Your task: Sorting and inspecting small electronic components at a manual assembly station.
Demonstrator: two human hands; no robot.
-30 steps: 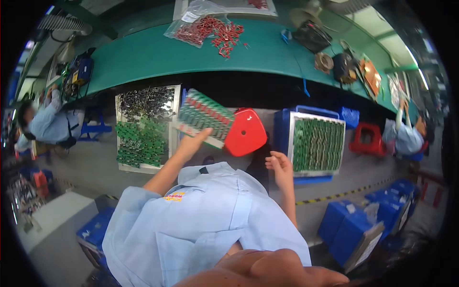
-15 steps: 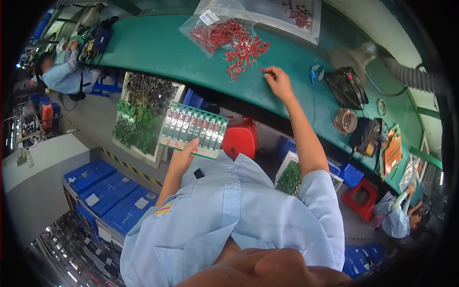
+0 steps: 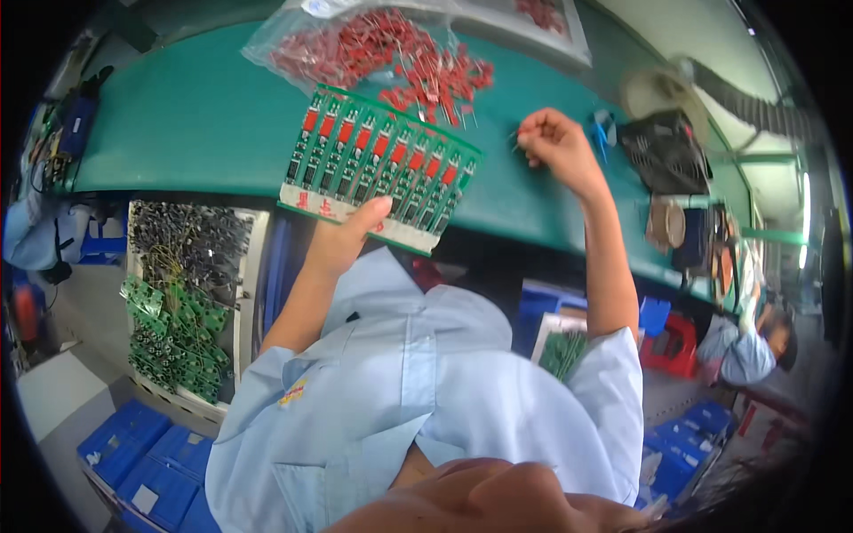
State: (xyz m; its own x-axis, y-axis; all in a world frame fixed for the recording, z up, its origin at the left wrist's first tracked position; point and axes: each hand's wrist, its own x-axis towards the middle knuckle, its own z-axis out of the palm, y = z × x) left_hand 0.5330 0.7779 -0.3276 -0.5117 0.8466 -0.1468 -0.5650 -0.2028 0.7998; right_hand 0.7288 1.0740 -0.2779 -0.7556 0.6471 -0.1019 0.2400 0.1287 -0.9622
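My left hand (image 3: 345, 238) grips a green circuit board panel (image 3: 378, 164) by its pale lower edge, thumb on top. The panel is tilted over the bench's front edge. Several narrow strips run side by side on it, most with a red part near the upper end. At the right, over the green bench, my right hand (image 3: 562, 149) pinches a small red component (image 3: 517, 139) with thin wire leads, partly hidden by the fingertips. Beyond the panel lies a loose heap of red leaded components (image 3: 435, 78), spilling from a clear plastic bag (image 3: 283, 51).
The green bench (image 3: 178, 133) carries a black fan (image 3: 665, 151) and blue clips (image 3: 603, 131) on the right. A pale tray (image 3: 542, 25) stands at the back. Below left is a bin of green boards (image 3: 182, 333); blue crates (image 3: 120, 440) stand nearby. Another person (image 3: 742, 348) sits far right.
The view has shifted toward the bench. My left hand has raised the panel up to the bench edge, close to the red heap. My right hand has turned, fingertips still pinched.
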